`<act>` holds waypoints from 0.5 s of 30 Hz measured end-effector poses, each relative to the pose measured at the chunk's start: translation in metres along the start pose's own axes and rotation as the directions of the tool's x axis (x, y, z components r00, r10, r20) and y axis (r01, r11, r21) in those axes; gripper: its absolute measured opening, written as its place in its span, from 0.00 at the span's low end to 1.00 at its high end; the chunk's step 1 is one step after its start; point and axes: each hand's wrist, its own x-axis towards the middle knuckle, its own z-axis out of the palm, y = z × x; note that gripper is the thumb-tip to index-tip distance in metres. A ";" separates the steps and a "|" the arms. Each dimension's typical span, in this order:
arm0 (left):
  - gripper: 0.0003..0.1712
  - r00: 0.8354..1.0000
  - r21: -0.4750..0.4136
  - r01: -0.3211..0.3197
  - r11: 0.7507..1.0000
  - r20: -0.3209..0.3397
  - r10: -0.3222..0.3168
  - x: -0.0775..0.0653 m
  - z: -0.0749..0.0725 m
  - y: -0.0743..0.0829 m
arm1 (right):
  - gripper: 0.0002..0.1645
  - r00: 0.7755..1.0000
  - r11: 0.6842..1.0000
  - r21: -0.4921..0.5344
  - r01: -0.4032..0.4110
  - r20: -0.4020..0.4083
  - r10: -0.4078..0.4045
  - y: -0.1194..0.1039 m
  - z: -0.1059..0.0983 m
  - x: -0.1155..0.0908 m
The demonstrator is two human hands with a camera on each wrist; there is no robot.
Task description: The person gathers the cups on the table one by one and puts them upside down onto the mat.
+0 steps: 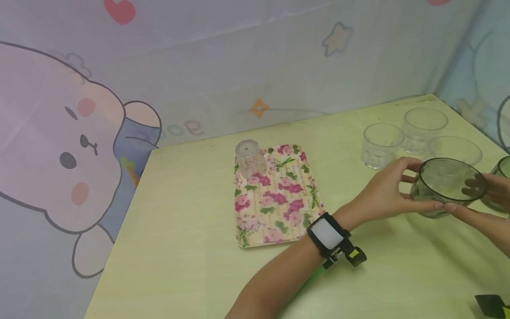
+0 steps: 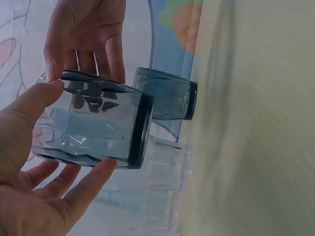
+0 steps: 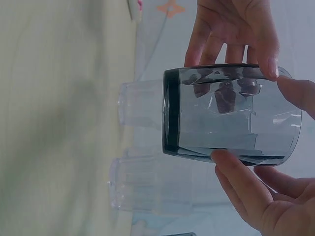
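Note:
Both hands hold a smoky green glass tumbler (image 1: 434,206) above the table at the right, mouth upward. My left hand (image 1: 388,192) grips its left side, with fingers behind and thumb along the front. On the opposite side my right hand (image 1: 488,221) grips it, the thumb tips meeting at the near side. The wrist views show the tumbler (image 2: 98,128) off the table and nothing inside it. A second green tumbler (image 2: 165,96) stands on the table behind, partly hidden by the right hand in the head view.
Clear glasses (image 1: 380,146) stand in a group at the back right. A flowered tray (image 1: 279,221) lies mid-table, with one clear glass (image 1: 251,159) upside down on its far left corner. A printed cloth (image 1: 239,66) hangs behind the table (image 1: 179,230).

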 end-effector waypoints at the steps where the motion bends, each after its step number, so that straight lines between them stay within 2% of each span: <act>1: 0.44 1.000 0.007 -0.001 1.000 -0.003 0.001 -0.001 -0.002 0.000 | 0.42 1.000 1.000 0.000 -0.006 0.000 0.006 -0.002 0.001 0.000; 6: 0.45 1.000 0.050 -0.014 0.999 -0.014 0.015 -0.006 -0.011 0.003 | 0.43 1.000 1.000 0.009 0.005 0.006 -0.005 -0.007 0.004 0.002; 11: 0.45 0.999 0.056 -0.015 0.998 -0.040 0.017 -0.012 -0.019 0.007 | 0.43 0.998 0.998 0.040 0.051 0.021 -0.052 -0.011 0.008 0.008; 15: 0.44 0.997 0.051 -0.011 0.999 -0.075 0.014 -0.016 -0.025 0.010 | 0.43 0.995 0.997 0.049 0.053 0.078 -0.057 -0.014 0.009 0.012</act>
